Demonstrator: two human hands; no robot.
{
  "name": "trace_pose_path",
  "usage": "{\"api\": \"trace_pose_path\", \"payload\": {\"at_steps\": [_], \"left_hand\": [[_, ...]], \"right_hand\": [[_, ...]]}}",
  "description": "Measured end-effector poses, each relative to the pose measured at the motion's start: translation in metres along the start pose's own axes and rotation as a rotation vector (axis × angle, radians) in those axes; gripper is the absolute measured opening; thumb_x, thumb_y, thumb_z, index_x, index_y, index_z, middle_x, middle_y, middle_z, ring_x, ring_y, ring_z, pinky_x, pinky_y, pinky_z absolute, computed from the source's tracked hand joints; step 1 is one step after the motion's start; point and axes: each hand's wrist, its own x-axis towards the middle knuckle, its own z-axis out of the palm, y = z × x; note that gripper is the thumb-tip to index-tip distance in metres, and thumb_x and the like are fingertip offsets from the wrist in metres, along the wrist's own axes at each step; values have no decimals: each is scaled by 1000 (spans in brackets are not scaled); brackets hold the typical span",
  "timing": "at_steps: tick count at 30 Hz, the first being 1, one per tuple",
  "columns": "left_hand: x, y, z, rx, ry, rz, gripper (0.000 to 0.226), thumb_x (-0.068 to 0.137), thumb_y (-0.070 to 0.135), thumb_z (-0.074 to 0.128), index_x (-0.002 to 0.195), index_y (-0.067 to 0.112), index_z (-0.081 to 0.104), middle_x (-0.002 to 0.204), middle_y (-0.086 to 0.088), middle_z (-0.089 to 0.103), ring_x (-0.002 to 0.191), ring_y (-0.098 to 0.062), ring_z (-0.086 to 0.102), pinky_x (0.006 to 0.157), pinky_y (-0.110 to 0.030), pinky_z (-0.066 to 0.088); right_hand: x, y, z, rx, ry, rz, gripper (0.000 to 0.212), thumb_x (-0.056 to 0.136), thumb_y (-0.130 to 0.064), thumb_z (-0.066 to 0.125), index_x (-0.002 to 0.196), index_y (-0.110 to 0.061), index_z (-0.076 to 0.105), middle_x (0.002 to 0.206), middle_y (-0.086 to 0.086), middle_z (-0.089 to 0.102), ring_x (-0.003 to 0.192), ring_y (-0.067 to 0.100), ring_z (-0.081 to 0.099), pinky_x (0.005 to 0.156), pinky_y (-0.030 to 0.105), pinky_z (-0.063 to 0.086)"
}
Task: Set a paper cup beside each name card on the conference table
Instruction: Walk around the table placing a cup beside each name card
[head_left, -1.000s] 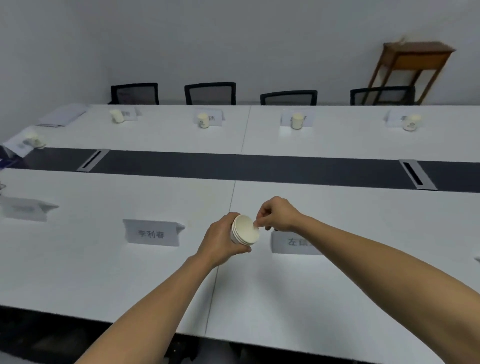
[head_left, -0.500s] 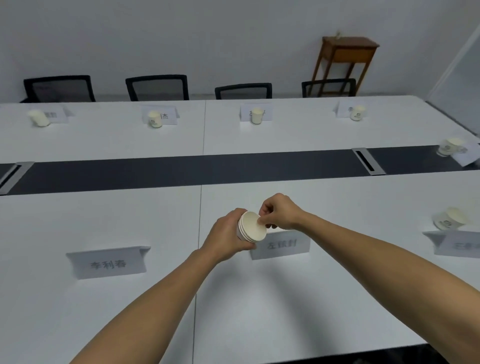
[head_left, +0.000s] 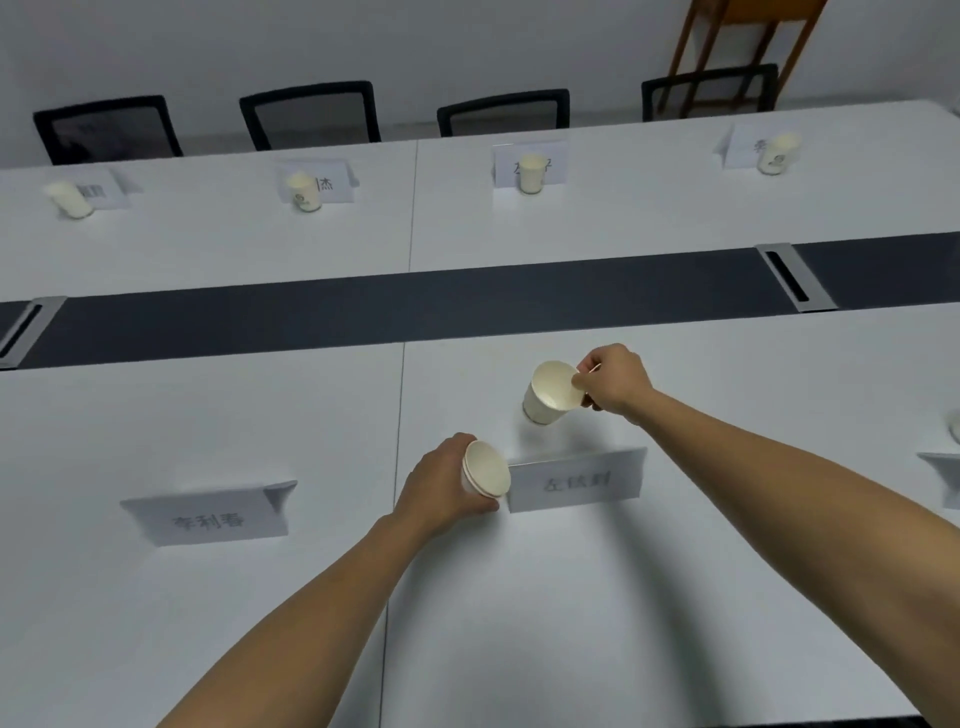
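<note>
right hand (head_left: 613, 379) is pinching the rim of a single paper cup (head_left: 551, 392), thumb inside the lip, and the cup is tilted a bit with its base right at the table surface, can't tell if it's fully sitting flat. it's just behind the nearest name card (head_left: 575, 479), toward the dark centre strip (head_left: 467, 306) of the conference table (head_left: 571, 597). left hand (head_left: 441, 488) is wrapped around a small stack of cups (head_left: 484, 475), held on its side with the open mouth facing right, almost touching the left end of that same card. further left along the near edge there's another name card (head_left: 213, 514) with no cup by it. at the right edge of the view a third card (head_left: 943, 478) pokes in, with a bit of something pale behind it, too cut off to call. across the strip, along the far edge, four name cards each have a cup in front: far left cup (head_left: 70, 199), next cup (head_left: 304, 191), middle cup (head_left: 532, 173), and right cup (head_left: 776, 153). two grey cable hatches sit in the strip, one at the left (head_left: 23, 330) and one at the right (head_left: 795, 278). black mesh chairs (head_left: 311, 117) line the far side, and a wooden stand (head_left: 748, 41) is by the wall in the far right corner.
</note>
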Motion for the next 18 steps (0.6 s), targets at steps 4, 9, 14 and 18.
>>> {"api": "trace_pose_path", "payload": {"at_steps": [4,9,14,18], "left_hand": [[3,-10,13,0,-14,-49,61,60,34,84,112,27,52,108,10,60,96,-18,58,80,-38,52],[5,-23,20,4,-23,-103,62,60,36,82,113,27,52,110,10,59,98,-19,58,82,-39,52],[0,-28,21,3,-22,-132,67,58,40,80,117,28,51,113,11,59,102,-19,57,86,-40,51],[-10,-25,15,1,13,-120,67,59,37,83,118,29,51,112,11,58,101,-18,57,86,-39,51]], "right_hand": [[20,34,31,-40,-47,107,3,86,-5,64,88,-7,63,89,14,69,76,31,73,71,39,61],[38,59,49,-70,-55,169,8,80,-7,65,78,-13,62,86,14,73,83,34,72,82,47,60],[41,60,52,-115,-99,174,15,80,-12,68,94,-7,67,87,13,73,83,33,71,82,44,59],[25,45,40,-280,-77,113,22,84,-19,66,103,-6,66,98,12,70,82,28,63,74,35,52]]}}
